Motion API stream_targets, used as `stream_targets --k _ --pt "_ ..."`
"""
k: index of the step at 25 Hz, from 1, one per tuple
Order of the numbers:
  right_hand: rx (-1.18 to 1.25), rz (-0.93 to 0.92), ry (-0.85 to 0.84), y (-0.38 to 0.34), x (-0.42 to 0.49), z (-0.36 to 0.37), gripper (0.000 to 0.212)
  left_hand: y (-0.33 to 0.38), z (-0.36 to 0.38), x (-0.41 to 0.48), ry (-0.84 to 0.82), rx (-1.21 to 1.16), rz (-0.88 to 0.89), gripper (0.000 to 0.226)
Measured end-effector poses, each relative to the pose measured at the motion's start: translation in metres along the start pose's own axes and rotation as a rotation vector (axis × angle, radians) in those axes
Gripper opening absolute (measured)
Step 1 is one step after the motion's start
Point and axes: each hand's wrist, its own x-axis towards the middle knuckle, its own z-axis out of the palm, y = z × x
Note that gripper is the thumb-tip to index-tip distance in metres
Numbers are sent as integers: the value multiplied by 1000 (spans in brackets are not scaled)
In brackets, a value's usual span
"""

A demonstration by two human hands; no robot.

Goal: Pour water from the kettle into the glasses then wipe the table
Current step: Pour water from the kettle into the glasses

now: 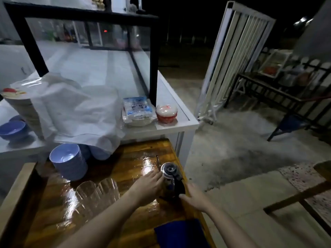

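Left hand (149, 187) lies flat, fingers together, against the kettle (170, 178); right hand (194, 196) spread at its handle; glasses (97, 191) and bowls (69, 162) left of it.

table (111, 178): glossy varnished wood | kettle (169, 178): shiny metal, black plastic handle | glasses (97, 191): clear ribbed glass | cloth (180, 233): matt blue fabric | bowls (69, 163): smooth glossy blue | floor (232, 149): rough concrete

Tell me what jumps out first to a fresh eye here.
Both bare hands close around the shiny steel kettle with black handle near the glossy wooden table's right edge: left hand, right hand. Left of it stand clear ribbed glasses and stacked blue bowls.
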Motion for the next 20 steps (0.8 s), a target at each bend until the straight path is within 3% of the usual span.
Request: stream_targets --k 3,6,11,16,20 --pt "105 -18 48 7 19 1 37 2 5 24 -37 -91 -101 63" --pt "447 37 34 13 28 7 16 8 18 42 1 -97 -95 67" --pt "862 179 -10 10 32 15 25 15 34 62 -26 -97 -88 67" --pt "1207 261 230 9 41 31 35 27 40 63 -48 -153 -122 69" --pt "1243 267 332 4 38 14 26 30 38 53 -30 -188 -161 69"
